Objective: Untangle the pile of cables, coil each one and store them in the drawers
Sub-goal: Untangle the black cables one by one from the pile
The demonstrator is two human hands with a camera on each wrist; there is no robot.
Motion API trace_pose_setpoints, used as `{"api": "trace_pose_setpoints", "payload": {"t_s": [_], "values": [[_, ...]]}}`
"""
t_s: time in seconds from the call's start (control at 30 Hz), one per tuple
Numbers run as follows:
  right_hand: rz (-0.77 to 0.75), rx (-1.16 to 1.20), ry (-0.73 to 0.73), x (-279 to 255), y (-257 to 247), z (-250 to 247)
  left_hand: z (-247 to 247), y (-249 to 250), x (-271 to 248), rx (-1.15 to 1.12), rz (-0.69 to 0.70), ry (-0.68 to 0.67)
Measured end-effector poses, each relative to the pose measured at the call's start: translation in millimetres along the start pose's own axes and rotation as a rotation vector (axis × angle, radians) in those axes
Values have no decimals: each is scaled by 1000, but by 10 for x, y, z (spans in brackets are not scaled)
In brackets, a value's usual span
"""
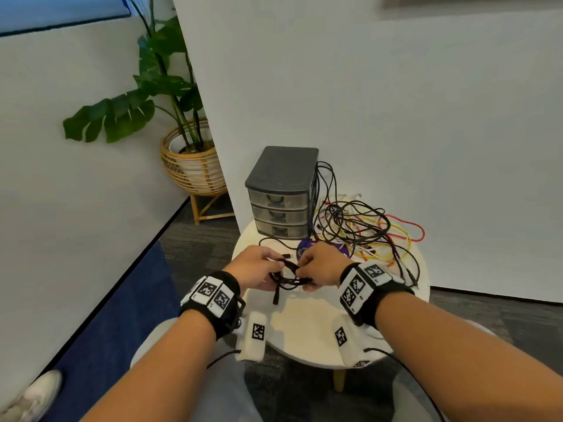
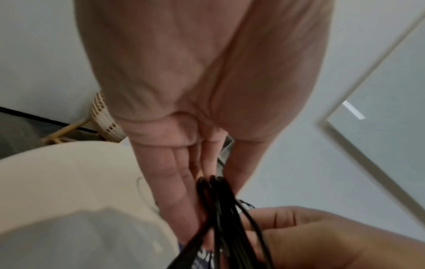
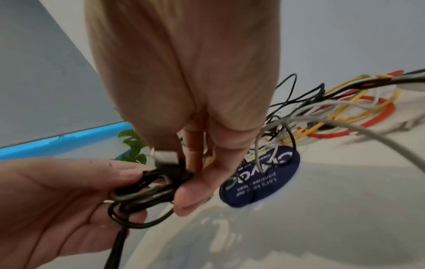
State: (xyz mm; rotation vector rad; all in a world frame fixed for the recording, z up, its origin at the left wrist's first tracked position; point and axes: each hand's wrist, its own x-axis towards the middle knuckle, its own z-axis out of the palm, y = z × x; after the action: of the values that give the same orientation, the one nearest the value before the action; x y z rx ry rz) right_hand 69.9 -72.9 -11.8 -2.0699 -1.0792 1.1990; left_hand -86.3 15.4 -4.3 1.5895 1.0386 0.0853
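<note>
The black cable (image 1: 286, 277) sits coiled between my hands above the near side of the round table (image 1: 307, 327): my left hand (image 1: 254, 271) pinches one side of the loops, my right hand (image 1: 320, 269) pinches the other. Behind them lies the tangled cable pile (image 1: 365, 229), beside the closed drawer unit (image 1: 281, 193).
</note>
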Motion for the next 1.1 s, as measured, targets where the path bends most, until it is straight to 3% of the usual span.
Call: {"api": "trace_pose_setpoints", "payload": {"t_s": [0.1,0.23,0.47,0.7,0.83,0.97,1.1], "values": [[-32,-276,38,55,-1,164,35,-187,119,32,-40,74],[-82,-354,101,103,-27,273,-7,-348,280,167,41,215],[-72,-317,116,227,-44,316,-58,-422,358,345,134,244],[-91,-303,116,269,-65,318,-59,-436,379,382,164,279],[-125,-146,76,148,-92,137,-59,-424,387,365,166,271],[-215,-78,207,-100,-102,-267,-39,-400,382,384,185,274],[-230,-113,399,-234,129,-643,28,-303,354,463,291,311]]}}
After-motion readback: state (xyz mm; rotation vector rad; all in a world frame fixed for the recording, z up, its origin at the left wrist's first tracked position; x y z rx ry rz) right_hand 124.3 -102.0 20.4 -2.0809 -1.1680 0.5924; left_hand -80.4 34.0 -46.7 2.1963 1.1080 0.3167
